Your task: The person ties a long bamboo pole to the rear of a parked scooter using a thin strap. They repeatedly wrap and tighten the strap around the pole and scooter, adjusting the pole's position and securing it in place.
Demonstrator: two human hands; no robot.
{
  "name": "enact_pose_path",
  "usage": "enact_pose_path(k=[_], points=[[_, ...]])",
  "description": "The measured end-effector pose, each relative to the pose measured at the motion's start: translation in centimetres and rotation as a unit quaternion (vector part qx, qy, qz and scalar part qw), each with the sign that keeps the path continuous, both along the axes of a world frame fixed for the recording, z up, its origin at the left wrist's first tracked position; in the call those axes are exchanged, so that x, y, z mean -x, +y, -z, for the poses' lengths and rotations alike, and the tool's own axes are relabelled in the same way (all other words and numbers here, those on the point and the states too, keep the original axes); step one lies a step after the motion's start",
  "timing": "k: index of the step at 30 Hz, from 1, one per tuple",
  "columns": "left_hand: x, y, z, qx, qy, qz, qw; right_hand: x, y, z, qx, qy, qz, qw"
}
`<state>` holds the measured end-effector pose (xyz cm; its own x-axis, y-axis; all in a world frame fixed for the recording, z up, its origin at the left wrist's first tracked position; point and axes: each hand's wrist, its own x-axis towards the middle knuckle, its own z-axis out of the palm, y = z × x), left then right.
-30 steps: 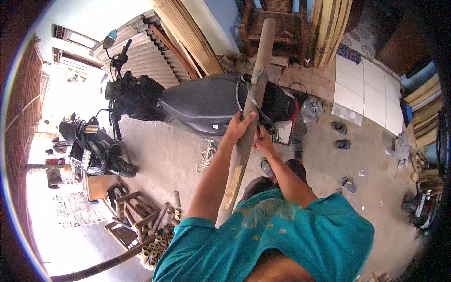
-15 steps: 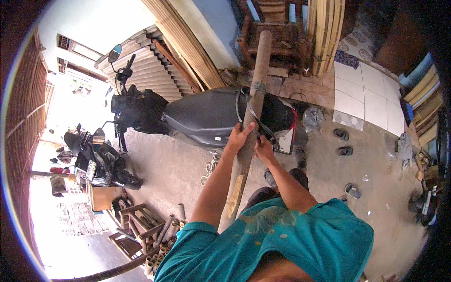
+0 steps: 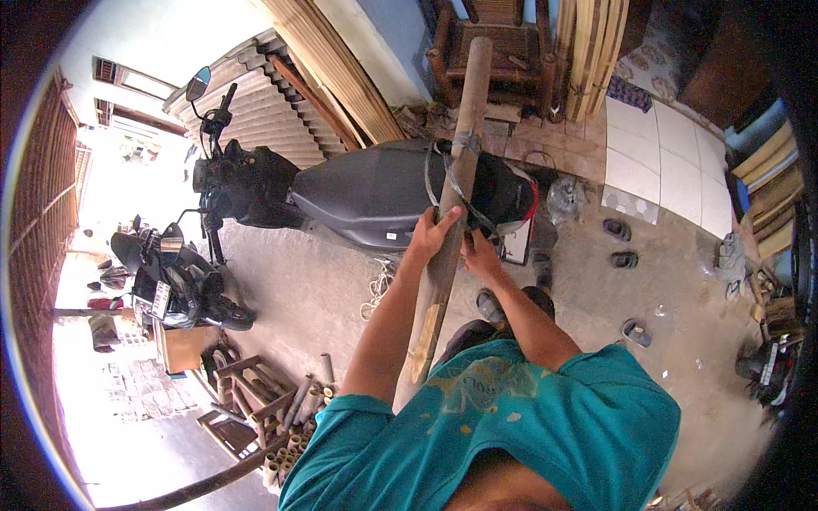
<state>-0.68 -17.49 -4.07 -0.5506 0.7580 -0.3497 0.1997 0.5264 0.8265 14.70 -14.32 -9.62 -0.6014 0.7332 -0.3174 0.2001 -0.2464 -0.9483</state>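
Observation:
A thick grey-brown bamboo pole (image 3: 442, 264) slants from my chest across the tail of a black motorbike seat (image 3: 366, 189). A pale scraped patch shows near its lower end. A thin grey strap (image 3: 457, 182) is wound round the pole and loops over the seat. My left hand (image 3: 434, 235) grips the pole from its left side, thumb laid across the top. On the other side, my right hand (image 3: 483, 258) is closed close against the pole, just below the strap. What its fingers pinch is mostly hidden.
A second motorbike (image 3: 183, 285) stands at the left. Below it are a wooden stool (image 3: 247, 387) and cut bamboo pieces (image 3: 294, 447). A bamboo chair (image 3: 490, 64) and upright slats (image 3: 596, 60) stand at the back. Sandals (image 3: 624, 259) lie on the floor at right.
The view has shifted slightly, so the motorbike and pole appear a little higher. Both hands keep nearly the same places at the pole.

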Motion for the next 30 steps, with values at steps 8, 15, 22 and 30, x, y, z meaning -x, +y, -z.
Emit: enact_pose_path(k=[8,15,22,30], points=[[-0.7,0.2,-0.8,-0.021,-0.011,-0.002,1.0,0.7,0.1,4.8,0.05,0.055,0.039,0.996],[0.4,0.6,1.3,-0.014,-0.002,0.019,1.0,0.8,1.4,9.7,-0.087,-0.046,-0.011,0.995],[0.0,0.2,-0.4,-0.022,0.041,0.002,0.999,0.6,1.3,4.6,0.138,0.074,0.024,0.987],[-0.3,0.0,-0.4,-0.021,0.019,0.012,1.0,-0.2,0.0,2.5,0.156,0.061,0.057,0.984]])
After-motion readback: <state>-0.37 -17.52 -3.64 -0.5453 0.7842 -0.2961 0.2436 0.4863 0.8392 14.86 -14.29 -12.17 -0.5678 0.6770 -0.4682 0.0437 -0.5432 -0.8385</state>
